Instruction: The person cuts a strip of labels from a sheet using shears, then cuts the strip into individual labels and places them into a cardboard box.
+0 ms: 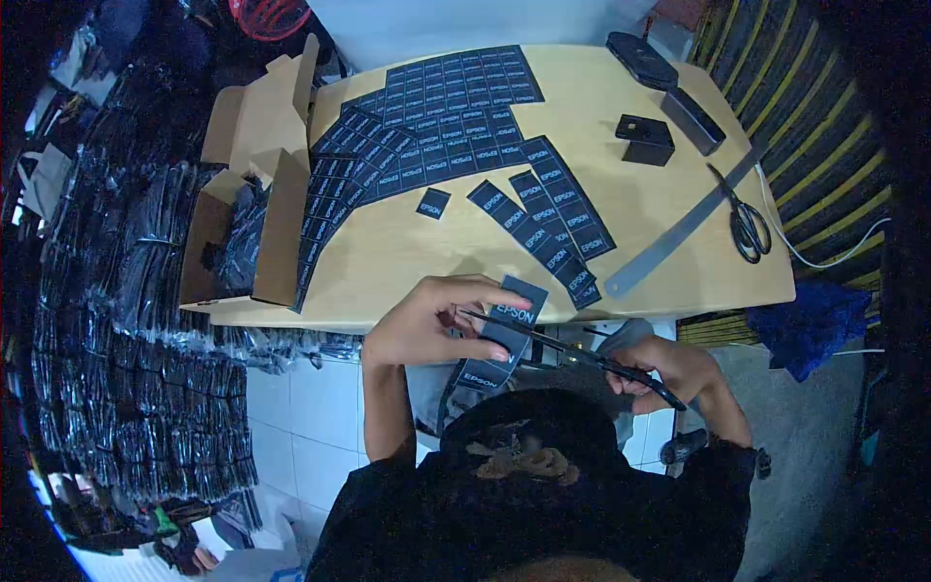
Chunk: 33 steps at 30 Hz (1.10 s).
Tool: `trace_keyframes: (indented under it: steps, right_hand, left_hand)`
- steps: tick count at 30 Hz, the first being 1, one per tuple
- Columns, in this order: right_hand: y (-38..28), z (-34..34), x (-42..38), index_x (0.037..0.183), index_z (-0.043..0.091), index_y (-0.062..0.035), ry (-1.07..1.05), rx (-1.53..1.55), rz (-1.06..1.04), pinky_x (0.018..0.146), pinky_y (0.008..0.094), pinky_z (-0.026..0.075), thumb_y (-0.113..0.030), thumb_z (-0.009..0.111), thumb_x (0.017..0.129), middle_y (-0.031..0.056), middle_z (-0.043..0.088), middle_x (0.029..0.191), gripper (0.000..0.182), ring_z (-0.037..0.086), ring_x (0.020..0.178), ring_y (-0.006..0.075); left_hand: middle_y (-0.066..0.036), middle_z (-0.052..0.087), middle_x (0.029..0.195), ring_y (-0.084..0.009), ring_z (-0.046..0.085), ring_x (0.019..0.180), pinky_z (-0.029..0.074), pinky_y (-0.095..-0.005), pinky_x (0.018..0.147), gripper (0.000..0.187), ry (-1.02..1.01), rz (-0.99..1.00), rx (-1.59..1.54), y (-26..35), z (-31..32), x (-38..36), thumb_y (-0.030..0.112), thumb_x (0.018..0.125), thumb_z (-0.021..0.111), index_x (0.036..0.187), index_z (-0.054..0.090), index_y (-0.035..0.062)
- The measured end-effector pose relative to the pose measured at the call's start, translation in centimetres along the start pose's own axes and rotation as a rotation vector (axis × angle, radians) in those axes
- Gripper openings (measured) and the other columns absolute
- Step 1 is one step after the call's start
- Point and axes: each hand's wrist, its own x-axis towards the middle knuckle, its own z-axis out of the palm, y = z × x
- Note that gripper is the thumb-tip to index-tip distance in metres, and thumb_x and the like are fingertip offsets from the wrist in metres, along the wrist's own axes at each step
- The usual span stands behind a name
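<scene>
My left hand [436, 325] pinches a strip of black EPSON labels [482, 373] between thumb and fingers, just past the table's front edge. My right hand [669, 373] grips the handles of a pair of scissors [567, 350], whose blades reach leftward across the strip by my left fingers. The lower end of the strip hangs down toward my lap. On the table beyond lie more cut EPSON strips [533, 233], a single square label [433, 203] and large uncut EPSON sheets [456, 112].
An open cardboard box [281, 233] holding dark pieces stands at the table's left. To the right lie a steel ruler [669, 238], a second pair of scissors [747, 228], a black box-shaped holder [645, 141] and a dark case [642, 60]. Bundled dark packets [145, 388] are stacked at left.
</scene>
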Motion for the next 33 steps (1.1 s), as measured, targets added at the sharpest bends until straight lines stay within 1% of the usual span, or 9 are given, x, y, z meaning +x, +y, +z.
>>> trace_keyframes:
  steps: [3, 6, 12, 17, 23, 27, 30, 31, 33]
  right_hand:
    - [-0.1, -0.1, -0.1, 0.082, 0.054, -0.0031, -0.006, 0.002, 0.006, 0.05, 0.0326, 0.038, -0.032, 0.072, 0.074, 0.0052, 0.051, 0.06, 0.035, 0.048, 0.054, 0.0179]
    - [0.1, -0.1, -0.1, 0.082, 0.054, -0.0031, -0.007, -0.018, 0.001, 0.05, 0.0319, 0.038, -0.032, 0.072, 0.074, 0.0047, 0.05, 0.06, 0.035, 0.048, 0.054, 0.0169]
    - [-0.2, 0.1, -0.2, 0.079, 0.053, -0.0026, 0.011, 0.0, 0.024, 0.049, 0.0305, 0.036, -0.026, 0.072, 0.076, 0.0039, 0.048, 0.058, 0.03, 0.047, 0.053, 0.0147]
    - [0.4, 0.0, 0.0, 0.076, 0.053, -0.0005, 0.041, -0.045, -0.084, 0.05, 0.0316, 0.037, -0.025, 0.072, 0.076, 0.0062, 0.05, 0.058, 0.031, 0.048, 0.052, 0.0183]
    - [0.5, 0.2, -0.1, 0.073, 0.054, -0.0008, 0.08, -0.008, -0.063, 0.05, 0.0333, 0.038, -0.025, 0.072, 0.076, 0.0091, 0.052, 0.059, 0.029, 0.05, 0.052, 0.0224]
    - [-0.2, 0.1, -0.2, 0.073, 0.054, -0.0011, 0.097, -0.044, -0.069, 0.05, 0.0335, 0.038, -0.024, 0.071, 0.077, 0.0098, 0.053, 0.06, 0.028, 0.051, 0.052, 0.0221]
    - [-0.2, 0.1, -0.3, 0.073, 0.055, -0.001, 0.089, -0.075, -0.029, 0.051, 0.0332, 0.038, -0.024, 0.07, 0.079, 0.0102, 0.054, 0.06, 0.028, 0.051, 0.053, 0.022]
    - [-0.2, 0.2, -0.2, 0.072, 0.054, -0.0011, 0.106, -0.084, -0.032, 0.05, 0.0332, 0.038, -0.024, 0.069, 0.079, 0.01, 0.053, 0.059, 0.028, 0.051, 0.052, 0.0219]
    - [0.0, 0.3, -0.1, 0.071, 0.054, -0.0011, 0.122, -0.094, -0.036, 0.05, 0.0332, 0.037, -0.024, 0.069, 0.079, 0.0097, 0.052, 0.058, 0.028, 0.05, 0.052, 0.0218]
  left_hand:
    - [-0.008, 0.063, 0.105, -0.0056, 0.06, 0.074, 0.047, -0.0158, 0.055, 0.048, 0.008, 0.066, -0.06, -0.3, 0.3, 0.1, 0.004, 0.065, 0.077, 0.111, 0.063, 0.0098]
    - [-0.008, 0.062, 0.106, -0.0057, 0.059, 0.074, 0.048, -0.0174, 0.056, 0.048, -0.008, -0.011, -0.014, 0.2, 0.1, 0.0, 0.003, 0.065, 0.077, 0.111, 0.063, 0.0087]
    - [-0.008, 0.063, 0.104, -0.0052, 0.059, 0.072, 0.047, -0.0159, 0.055, 0.049, 0.024, 0.016, -0.073, 0.2, 0.5, 0.1, 0.003, 0.065, 0.077, 0.112, 0.063, 0.0098]
    - [-0.008, 0.064, 0.103, -0.0057, 0.06, 0.069, 0.046, -0.0153, 0.052, 0.05, 0.029, 0.002, -0.056, 0.1, 0.4, 0.0, 0.003, 0.064, 0.078, 0.112, 0.063, 0.0097]
    - [-0.008, 0.064, 0.101, -0.0043, 0.058, 0.065, 0.044, -0.0149, 0.049, 0.052, 0.041, 0.04, -0.071, -0.1, 0.3, 0.1, 0.004, 0.062, 0.079, 0.111, 0.063, 0.009]
    - [-0.006, 0.065, 0.098, -0.002, 0.054, 0.06, 0.04, -0.0158, 0.046, 0.053, 0.057, 0.052, -0.05, 0.0, 0.4, 0.2, 0.005, 0.061, 0.081, 0.11, 0.064, 0.0094]
    - [-0.005, 0.065, 0.098, -0.0018, 0.055, 0.061, 0.041, -0.0158, 0.047, 0.052, 0.049, -0.009, -0.073, -0.2, 0.3, 0.1, 0.006, 0.06, 0.081, 0.109, 0.064, 0.0098]
    - [-0.006, 0.065, 0.1, -0.0033, 0.059, 0.065, 0.044, -0.0155, 0.05, 0.054, 0.042, 0.008, -0.083, -0.6, 0.2, 0.0, 0.006, 0.06, 0.081, 0.111, 0.063, 0.0096]
    - [-0.006, 0.065, 0.1, -0.0041, 0.06, 0.067, 0.046, -0.0158, 0.051, 0.054, 0.049, 0.002, -0.095, -0.2, 0.1, 0.1, 0.005, 0.061, 0.08, 0.112, 0.062, 0.0085]
